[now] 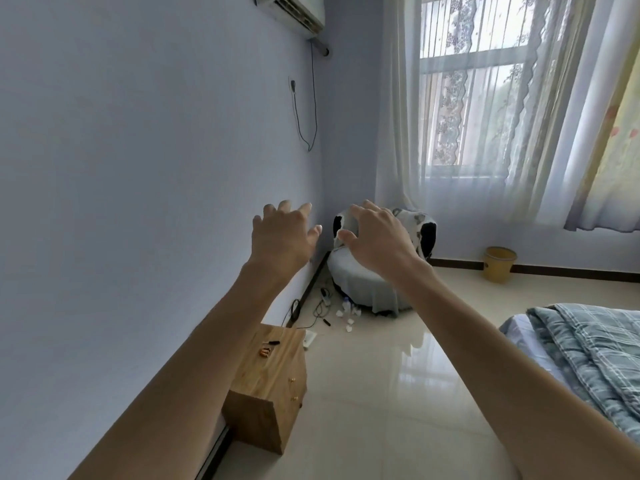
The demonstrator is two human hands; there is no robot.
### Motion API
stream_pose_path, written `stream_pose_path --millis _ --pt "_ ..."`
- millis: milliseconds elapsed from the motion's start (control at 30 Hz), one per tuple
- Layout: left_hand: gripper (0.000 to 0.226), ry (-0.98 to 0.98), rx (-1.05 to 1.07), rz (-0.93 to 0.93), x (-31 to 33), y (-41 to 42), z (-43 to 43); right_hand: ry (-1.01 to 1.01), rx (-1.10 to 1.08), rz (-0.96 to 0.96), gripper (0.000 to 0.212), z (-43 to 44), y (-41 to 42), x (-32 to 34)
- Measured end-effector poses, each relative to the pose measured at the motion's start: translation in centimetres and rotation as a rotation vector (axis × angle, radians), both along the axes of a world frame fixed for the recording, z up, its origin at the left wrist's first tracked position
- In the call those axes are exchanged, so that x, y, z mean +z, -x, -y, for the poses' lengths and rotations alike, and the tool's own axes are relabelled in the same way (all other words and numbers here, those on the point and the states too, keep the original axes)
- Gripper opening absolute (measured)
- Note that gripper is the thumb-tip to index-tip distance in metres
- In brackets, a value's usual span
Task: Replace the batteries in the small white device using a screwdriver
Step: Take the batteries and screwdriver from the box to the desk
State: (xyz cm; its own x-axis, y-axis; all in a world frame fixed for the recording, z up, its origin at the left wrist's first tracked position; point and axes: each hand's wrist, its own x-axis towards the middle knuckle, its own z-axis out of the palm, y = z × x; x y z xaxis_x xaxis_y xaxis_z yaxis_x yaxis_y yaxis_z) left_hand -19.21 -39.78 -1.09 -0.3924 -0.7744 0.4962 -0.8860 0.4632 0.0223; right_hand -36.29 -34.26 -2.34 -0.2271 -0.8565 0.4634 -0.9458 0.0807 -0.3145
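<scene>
Both my arms stretch forward at chest height. My left hand (282,235) and my right hand (375,237) are held out side by side with fingers spread, and neither holds anything. Far below them stands a wooden bedside cabinet (273,386) against the left wall. On its top lie a small black-handled screwdriver (272,342) and a few small orange batteries (264,351). A small white device (309,338) seems to lie on the floor just past the cabinet, too small to tell for sure.
A round covered chair (374,282) fills the corner, with cables, a power strip and white scraps on the tile floor in front of it. A yellow bin (499,269) stands under the window wall. A bed with a plaid quilt (585,351) is at the right.
</scene>
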Motion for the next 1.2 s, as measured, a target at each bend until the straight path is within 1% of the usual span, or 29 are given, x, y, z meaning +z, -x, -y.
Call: stream_pose_path --millis 167,267,567,667,800,967,1067,1200 --pt "0.053 -0.018 0.039 -0.032 0.7 -0.3 8.6 -0.044 0.026 -0.028 0.044 9.4 0.3 1.9" --pt "0.052 0.025 0.064 -0.055 1.1 -0.6 13.6 0.008 0.075 -0.011 0.049 14.8 -0.3 2.3" --pt "0.056 -0.052 0.159 -0.031 -1.0 0.0 25.8 -0.042 0.19 0.019 0.05 28.0 0.2 0.5" --pt "0.058 -0.072 0.212 -0.017 -2.0 1.1 29.5 -0.058 0.236 0.001 0.05 32.7 1.4 -0.5" --pt "0.058 -0.086 0.288 -0.027 -2.9 2.9 34.8 -0.052 0.314 -0.032 0.043 39.8 3.8 -1.9" --pt "0.059 -0.124 0.393 -0.036 -3.2 5.5 41.1 -0.056 0.406 -0.054 0.044 48.4 7.7 -1.7" --pt "0.061 -0.091 0.444 -0.054 -3.2 6.9 44.5 -0.054 0.458 -0.054 0.043 52.9 9.2 -1.9" --pt "0.061 -0.105 0.488 -0.059 -4.3 7.6 47.5 -0.079 0.548 -0.026 0.049 57.6 9.6 -3.3"
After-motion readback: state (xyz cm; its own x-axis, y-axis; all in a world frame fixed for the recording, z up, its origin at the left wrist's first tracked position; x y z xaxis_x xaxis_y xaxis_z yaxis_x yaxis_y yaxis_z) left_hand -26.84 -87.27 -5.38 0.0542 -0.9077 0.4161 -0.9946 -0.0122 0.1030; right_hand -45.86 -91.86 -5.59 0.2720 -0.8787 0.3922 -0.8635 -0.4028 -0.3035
